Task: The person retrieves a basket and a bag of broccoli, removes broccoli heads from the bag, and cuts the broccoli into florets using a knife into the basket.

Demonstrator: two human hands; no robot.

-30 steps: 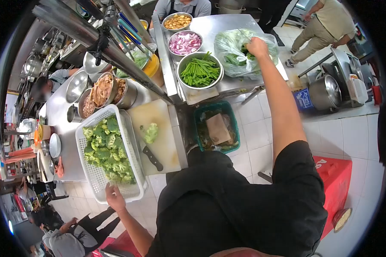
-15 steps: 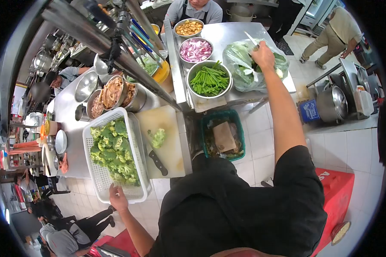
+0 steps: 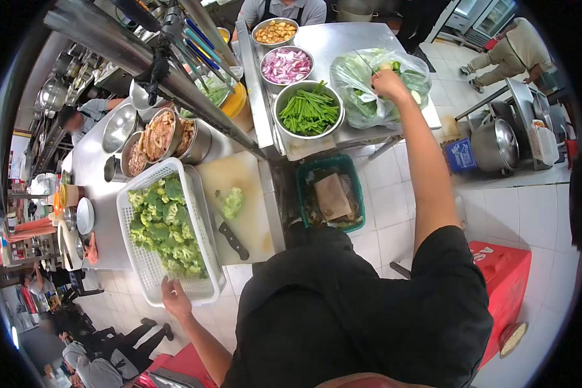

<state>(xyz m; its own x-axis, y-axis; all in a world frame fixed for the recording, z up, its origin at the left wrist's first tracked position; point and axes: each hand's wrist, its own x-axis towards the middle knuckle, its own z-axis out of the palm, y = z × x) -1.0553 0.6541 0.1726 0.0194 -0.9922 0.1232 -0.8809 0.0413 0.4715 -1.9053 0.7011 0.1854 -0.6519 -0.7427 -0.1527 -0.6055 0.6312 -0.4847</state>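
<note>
My left hand [image 3: 176, 299] is at the near corner of a white perforated basket [image 3: 142, 284], its fingers apart over the rim. Cut broccoli florets [image 3: 165, 226] fill most of the basket. Over a clear plastic bag [image 3: 349, 107] of green vegetables, my right hand [image 3: 388, 84] is closed. A thin, blade-like strip sticks out of its fingers; it looks like a knife [image 3: 366, 63], with the handle hidden. A pale cutting board [image 3: 255, 194] beside the basket holds one broccoli piece [image 3: 231, 203] and a dark-handled knife [image 3: 233, 241].
Bowls of green stalks [image 3: 309, 111], chopped onion [image 3: 286, 66] and browned pieces [image 3: 275, 32] line the right table. Below is a green waste bin [image 3: 354, 223]. Pans of meat [image 3: 156, 134] stand behind the basket. A metal post [image 3: 194, 90] crosses the view. Other people are around.
My right hand has moved slightly left and lower over the bag, and the strip now shows thinner. My left hand stays at the basket corner. The whole view has shifted a little.
</note>
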